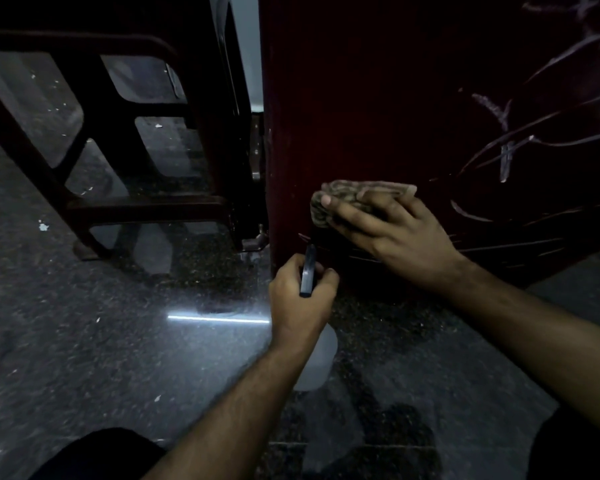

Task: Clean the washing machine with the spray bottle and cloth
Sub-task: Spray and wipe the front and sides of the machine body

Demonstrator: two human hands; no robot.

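The dark red side panel of the washing machine [395, 98] fills the upper right, marked with pale scratches. My right hand [392, 230] presses a folded patterned cloth [354, 194] flat against the lower part of that panel, fingers spread over it. Just below and to the left, my left hand [298, 299] grips the spray bottle [317, 358] by its neck, with its dark trigger head [308, 271] pointing up at the panel's bottom edge. The bottle's pale translucent body hangs down behind my left wrist.
A dark brown plastic chair [101, 202] stands on the left, close beside the machine. The speckled dark stone floor [118, 358] reflects a bright strip of light. My knees show at both bottom corners.
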